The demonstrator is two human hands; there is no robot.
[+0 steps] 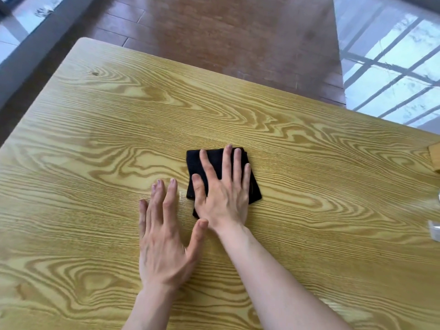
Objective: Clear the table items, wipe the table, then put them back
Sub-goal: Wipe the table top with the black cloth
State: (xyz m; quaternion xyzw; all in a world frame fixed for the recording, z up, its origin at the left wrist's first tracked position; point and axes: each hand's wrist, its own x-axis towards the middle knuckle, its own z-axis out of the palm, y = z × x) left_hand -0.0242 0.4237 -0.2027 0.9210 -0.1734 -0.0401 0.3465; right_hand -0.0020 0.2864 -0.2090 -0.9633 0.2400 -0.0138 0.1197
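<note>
A folded black cloth (pixel 192 163) lies near the middle of the wooden table (pixel 95 129). My right hand (pixel 223 194) presses flat on the cloth with fingers spread, covering most of it. My left hand (pixel 164 236) rests flat on the bare wood just left of the cloth, fingers apart, holding nothing; its thumb reaches toward my right wrist.
At the right edge a wooden object (pixel 435 156) is cut off by the frame, and below it something clear, partly out of view (pixel 434 231). Beyond the table's far edge lie a reddish wood floor (pixel 226 32) and glossy pale floor (pixel 392 67).
</note>
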